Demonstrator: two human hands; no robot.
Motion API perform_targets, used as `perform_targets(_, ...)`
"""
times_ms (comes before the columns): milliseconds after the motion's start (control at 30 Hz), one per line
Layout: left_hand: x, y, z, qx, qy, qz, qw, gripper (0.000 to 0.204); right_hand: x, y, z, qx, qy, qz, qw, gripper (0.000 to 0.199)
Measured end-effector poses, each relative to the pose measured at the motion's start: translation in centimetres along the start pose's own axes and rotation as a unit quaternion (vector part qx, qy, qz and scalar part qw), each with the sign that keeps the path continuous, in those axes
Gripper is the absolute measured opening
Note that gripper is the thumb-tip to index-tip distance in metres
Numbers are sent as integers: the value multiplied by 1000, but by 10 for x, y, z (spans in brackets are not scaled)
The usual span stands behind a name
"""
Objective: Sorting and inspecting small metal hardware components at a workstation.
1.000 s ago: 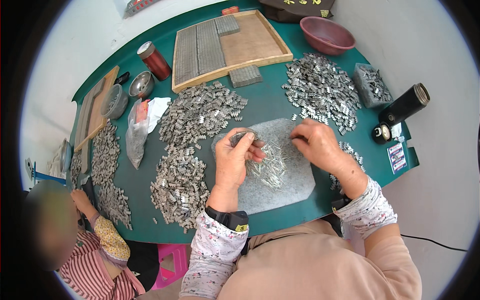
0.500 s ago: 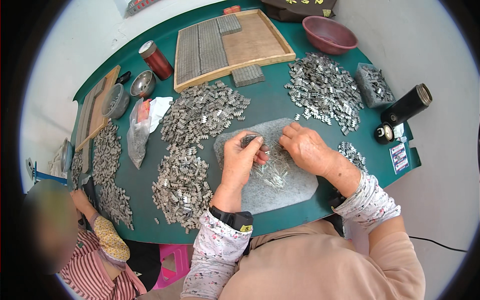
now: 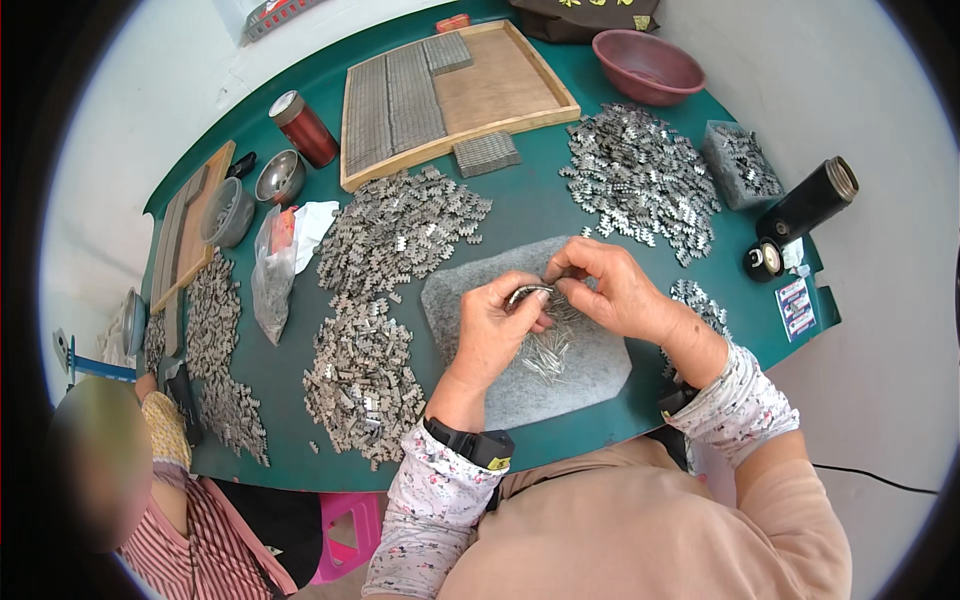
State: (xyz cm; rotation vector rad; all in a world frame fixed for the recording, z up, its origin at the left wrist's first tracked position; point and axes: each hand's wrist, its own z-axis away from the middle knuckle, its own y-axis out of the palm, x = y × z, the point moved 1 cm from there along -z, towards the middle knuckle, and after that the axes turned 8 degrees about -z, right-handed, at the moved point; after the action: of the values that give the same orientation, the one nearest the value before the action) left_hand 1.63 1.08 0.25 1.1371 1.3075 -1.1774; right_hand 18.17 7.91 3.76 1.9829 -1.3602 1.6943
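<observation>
A small curved strip of grey metal links (image 3: 526,291) sits between the thumb and fingers of my left hand (image 3: 483,330), which is closed on it. My right hand (image 3: 622,298) meets it at the strip's right end, thumb and forefinger pinched together. Whatever those fingertips hold is too small to make out. Below both hands, thin silvery pins (image 3: 547,356) lie scattered over a grey felt mat (image 3: 480,402).
Heaps of toothed metal pieces (image 3: 400,225) flank the mat, with another heap (image 3: 640,180) at the right. Behind stand a wooden tray (image 3: 505,85) of metal strips, a red flask (image 3: 308,132) and a reddish basin (image 3: 650,70). A black flask (image 3: 810,205) tilts at right; a co-worker (image 3: 165,480) sits at left.
My right hand has come down and left from the mat's far edge to the strip in my left hand. The co-worker's hand has moved back, mostly out of sight.
</observation>
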Motion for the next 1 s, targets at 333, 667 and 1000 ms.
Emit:
perform_targets(333, 0, 1, 1, 14, -2, 14, 1000, 8, -2, 2, 3, -9, 51, -83, 995, 14)
perform_targets(667, -2, -2, 1, -5, 158, -221, 962, 6, 7, 3, 0, 20, -100, 99, 990, 16)
perform_targets(1000, -6, -1, 5, 32, -63, 17, 997, 7, 7, 23, 20, -75, -90, 140, 983, 25)
